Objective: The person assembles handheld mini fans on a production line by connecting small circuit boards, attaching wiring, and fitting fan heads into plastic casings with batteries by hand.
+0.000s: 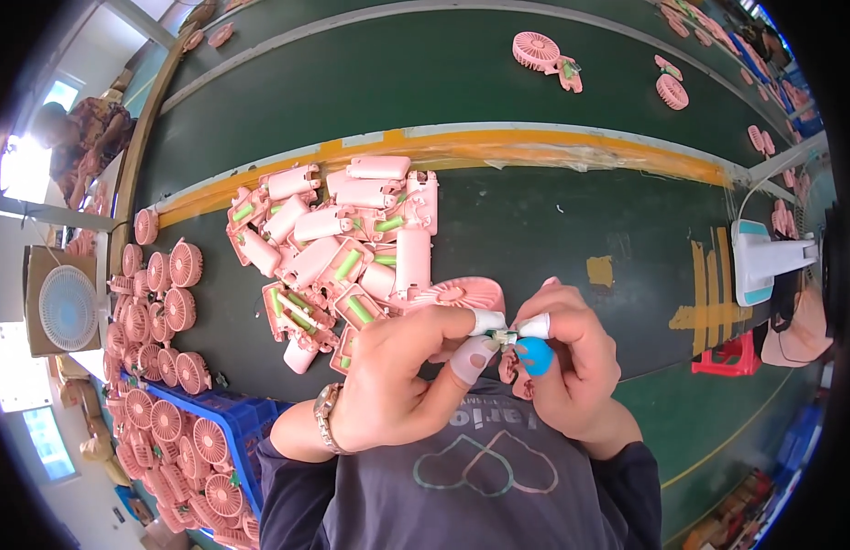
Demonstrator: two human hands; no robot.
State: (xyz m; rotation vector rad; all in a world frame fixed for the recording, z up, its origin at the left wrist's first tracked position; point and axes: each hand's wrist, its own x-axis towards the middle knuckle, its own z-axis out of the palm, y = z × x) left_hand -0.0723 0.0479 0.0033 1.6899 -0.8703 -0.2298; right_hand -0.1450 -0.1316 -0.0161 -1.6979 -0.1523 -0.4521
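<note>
The left hand [397, 368] and right hand [576, 362], fingertips nearly together, pinch a small part [504, 337] before the chest, near a fan [460, 293]. Work on it looks unfinished; piled handles [322, 224] with exposed green cells seemingly remain.

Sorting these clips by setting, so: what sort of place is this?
Probably a factory assembly line: a pile of pink casings on the workbench, a blue crate full of matching fan heads, and more fan parts spaced along a long green surface.

The left fingers [471, 359] and right fingers [535, 356] hold one small part [504, 336]; many pink casings [320, 225] lie on the desk [526, 220].
</note>
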